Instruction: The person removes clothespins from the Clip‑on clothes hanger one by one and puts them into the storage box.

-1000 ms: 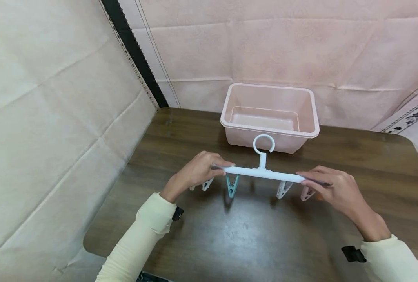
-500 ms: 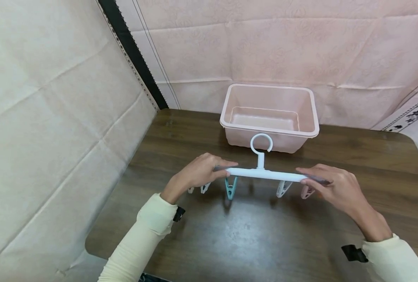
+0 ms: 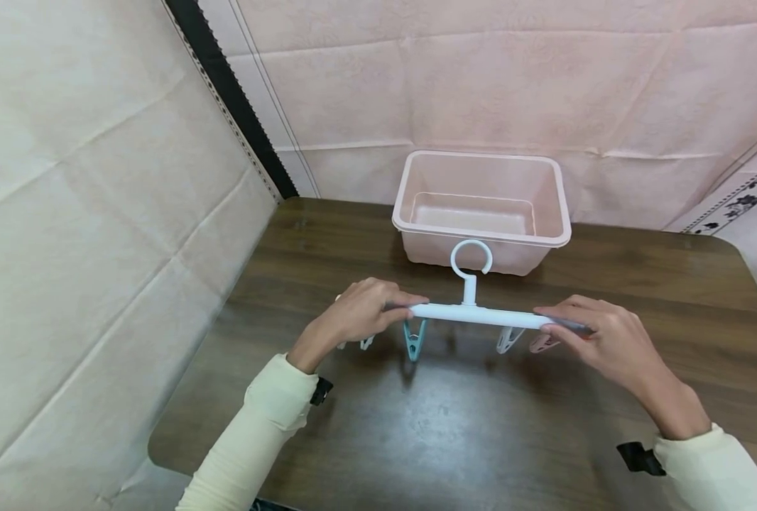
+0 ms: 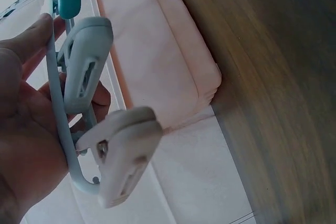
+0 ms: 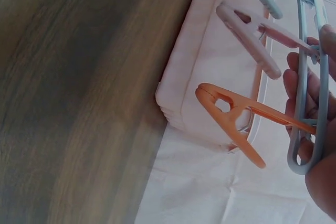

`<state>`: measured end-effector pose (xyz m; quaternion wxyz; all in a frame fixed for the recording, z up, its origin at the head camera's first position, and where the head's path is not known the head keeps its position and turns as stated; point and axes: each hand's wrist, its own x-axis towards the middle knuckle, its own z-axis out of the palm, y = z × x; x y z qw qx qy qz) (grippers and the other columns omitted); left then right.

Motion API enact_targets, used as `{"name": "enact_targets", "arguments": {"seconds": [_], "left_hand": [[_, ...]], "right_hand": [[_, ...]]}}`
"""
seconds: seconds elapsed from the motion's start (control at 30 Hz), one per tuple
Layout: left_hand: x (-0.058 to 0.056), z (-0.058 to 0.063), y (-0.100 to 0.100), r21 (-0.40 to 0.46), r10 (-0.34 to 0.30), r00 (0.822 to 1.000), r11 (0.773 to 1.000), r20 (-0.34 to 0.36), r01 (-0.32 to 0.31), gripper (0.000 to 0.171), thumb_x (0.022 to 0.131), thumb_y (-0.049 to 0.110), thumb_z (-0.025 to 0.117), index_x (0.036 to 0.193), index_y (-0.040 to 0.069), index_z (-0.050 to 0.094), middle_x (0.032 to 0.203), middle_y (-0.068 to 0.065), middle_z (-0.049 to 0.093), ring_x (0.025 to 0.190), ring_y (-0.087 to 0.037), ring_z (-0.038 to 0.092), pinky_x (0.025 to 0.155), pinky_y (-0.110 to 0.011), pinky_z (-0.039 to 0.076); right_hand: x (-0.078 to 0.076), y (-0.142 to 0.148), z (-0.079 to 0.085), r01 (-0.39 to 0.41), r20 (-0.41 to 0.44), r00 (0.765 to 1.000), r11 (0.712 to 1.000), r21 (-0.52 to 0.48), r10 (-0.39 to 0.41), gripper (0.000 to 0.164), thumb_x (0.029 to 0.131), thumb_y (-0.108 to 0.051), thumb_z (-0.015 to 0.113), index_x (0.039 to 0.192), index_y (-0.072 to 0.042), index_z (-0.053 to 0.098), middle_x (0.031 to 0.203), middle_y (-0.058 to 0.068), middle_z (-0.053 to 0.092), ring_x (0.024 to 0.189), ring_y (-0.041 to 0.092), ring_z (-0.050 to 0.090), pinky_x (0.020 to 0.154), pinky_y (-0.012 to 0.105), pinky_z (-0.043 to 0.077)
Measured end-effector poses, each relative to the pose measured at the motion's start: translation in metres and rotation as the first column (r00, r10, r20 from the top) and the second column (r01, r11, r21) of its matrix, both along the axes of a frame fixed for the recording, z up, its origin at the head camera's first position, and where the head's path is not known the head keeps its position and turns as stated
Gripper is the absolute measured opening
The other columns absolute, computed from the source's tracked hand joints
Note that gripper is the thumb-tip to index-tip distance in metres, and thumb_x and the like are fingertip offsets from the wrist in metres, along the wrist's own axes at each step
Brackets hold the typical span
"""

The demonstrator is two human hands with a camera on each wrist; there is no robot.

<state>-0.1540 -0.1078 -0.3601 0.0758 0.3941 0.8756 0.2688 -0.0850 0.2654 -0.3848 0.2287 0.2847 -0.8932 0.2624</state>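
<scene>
A light blue-white clip hanger point(image 3: 474, 314) is held level above the table, its hook point(image 3: 472, 257) pointing up. My left hand point(image 3: 358, 312) grips its left end between thumb and fingers. At the opposite end, my right hand point(image 3: 608, 339) grips the bar in the same way. Clips hang below: a teal clip point(image 3: 414, 342), a pale clip point(image 3: 509, 340) and a pink clip point(image 3: 543, 343). The left wrist view shows a grey clip point(image 4: 88, 64) and a beige clip point(image 4: 131, 156) near my left hand. An orange clip point(image 5: 231, 116) hangs by my right fingers, hidden in the head view.
A pink plastic basin point(image 3: 426, 248) stands at the back of the dark wooden table point(image 3: 442, 440), just beyond the hanger's hook. Pale cloth point(image 3: 513, 92) covers the wall behind and the left side. The table's rounded left edge point(image 3: 155, 433) shows.
Both hands keep their grip on the hanger. The pink clip now slants more to the side, and the orange clip has gone from sight behind the right hand. The head view has shifted slightly.
</scene>
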Motion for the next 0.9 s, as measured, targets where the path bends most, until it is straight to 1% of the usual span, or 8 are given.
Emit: {"name": "enact_targets", "arguments": {"seconds": [0.2, 0.33, 0.43, 0.53, 0.63, 0.73, 0.8, 0.9], "left_hand": [[0.002, -0.001, -0.001, 0.018, 0.006, 1.0, 1.0, -0.02, -0.006, 0.031, 0.097, 0.018, 0.069, 0.128, 0.02, 0.071, 0.086, 0.006, 0.068, 0.057, -0.006, 0.04, 0.047, -0.022, 0.031], [0.003, -0.001, -0.002, 0.023, 0.013, 0.998, 1.0, -0.06, -0.012, 0.031, 0.097, 0.018, 0.069, 0.127, 0.02, 0.072, 0.084, 0.009, 0.065, 0.058, -0.005, 0.04, 0.048, -0.022, 0.031], [0.003, -0.002, -0.004, 0.031, 0.03, 0.997, 0.999, -0.076, -0.028, 0.03, 0.097, 0.019, 0.069, 0.128, 0.021, 0.072, 0.083, 0.009, 0.064, 0.059, -0.006, 0.04, 0.048, -0.022, 0.03], [0.003, -0.002, -0.006, 0.045, 0.048, 0.996, 0.998, -0.07, -0.045, 0.03, 0.098, 0.019, 0.068, 0.128, 0.021, 0.071, 0.086, 0.007, 0.066, 0.059, -0.007, 0.041, 0.048, -0.022, 0.03], [0.003, -0.002, -0.009, 0.058, 0.063, 0.996, 0.997, -0.057, -0.06, 0.031, 0.098, 0.018, 0.068, 0.128, 0.021, 0.071, 0.089, 0.006, 0.067, 0.059, -0.007, 0.041, 0.048, -0.022, 0.03], [0.003, -0.001, -0.011, 0.066, 0.073, 0.996, 0.995, -0.055, -0.069, 0.031, 0.098, 0.018, 0.068, 0.128, 0.021, 0.071, 0.087, 0.006, 0.066, 0.059, -0.007, 0.041, 0.049, -0.022, 0.03], [0.003, 0.0, -0.013, 0.071, 0.078, 0.995, 0.995, -0.054, -0.075, 0.031, 0.097, 0.017, 0.068, 0.128, 0.021, 0.071, 0.083, 0.007, 0.064, 0.06, -0.007, 0.042, 0.049, -0.023, 0.031], [0.003, 0.0, -0.015, 0.08, 0.086, 0.995, 0.994, -0.059, -0.081, 0.031, 0.097, 0.017, 0.069, 0.128, 0.021, 0.071, 0.081, 0.008, 0.061, 0.061, -0.008, 0.043, 0.05, -0.023, 0.033]], "right_hand": [[0.0, 0.0, 0.006, -0.024, 0.026, 0.999, 1.0, 0.003, 0.024, 0.036, 0.071, -0.005, 0.087, 0.105, -0.016, 0.079, 0.096, -0.007, 0.072, 0.061, 0.003, 0.046, 0.053, 0.018, 0.035], [0.001, 0.004, 0.008, -0.012, 0.007, 1.0, 1.0, -0.001, 0.012, 0.031, 0.076, -0.011, 0.087, 0.107, -0.013, 0.079, 0.1, -0.003, 0.071, 0.075, 0.006, 0.053, 0.059, 0.018, 0.04], [0.001, 0.006, 0.009, 0.017, 0.003, 1.0, 1.0, -0.016, -0.017, 0.036, 0.074, -0.009, 0.088, 0.108, -0.01, 0.078, 0.104, 0.001, 0.07, 0.088, 0.009, 0.054, 0.064, 0.016, 0.042], [0.002, 0.007, 0.011, 0.046, 0.011, 0.999, 0.998, -0.051, -0.046, 0.041, 0.072, -0.007, 0.089, 0.111, -0.007, 0.077, 0.109, 0.004, 0.069, 0.098, 0.016, 0.055, 0.078, 0.012, 0.04], [0.001, 0.009, 0.014, 0.063, 0.0, 0.998, 0.994, -0.091, -0.063, 0.038, 0.085, -0.029, 0.082, 0.115, -0.006, 0.075, 0.113, 0.008, 0.068, 0.103, 0.023, 0.056, 0.091, 0.012, 0.033], [0.0, 0.013, 0.017, 0.076, -0.011, 0.997, 0.989, -0.127, -0.078, 0.053, 0.092, -0.05, 0.068, 0.121, -0.006, 0.073, 0.115, 0.012, 0.067, 0.109, 0.02, 0.055, 0.096, 0.013, 0.031], [0.001, 0.017, 0.017, 0.101, -0.01, 0.995, 0.984, -0.15, -0.104, 0.05, 0.091, -0.042, 0.074, 0.125, -0.006, 0.071, 0.115, 0.014, 0.067, 0.114, 0.011, 0.054, 0.098, 0.013, 0.031], [0.005, 0.022, 0.015, 0.167, 0.029, 0.986, 0.971, -0.171, -0.165, 0.054, 0.082, -0.016, 0.084, 0.133, -0.008, 0.066, 0.114, 0.014, 0.067, 0.115, -0.005, 0.048, 0.097, 0.012, 0.031]]}}
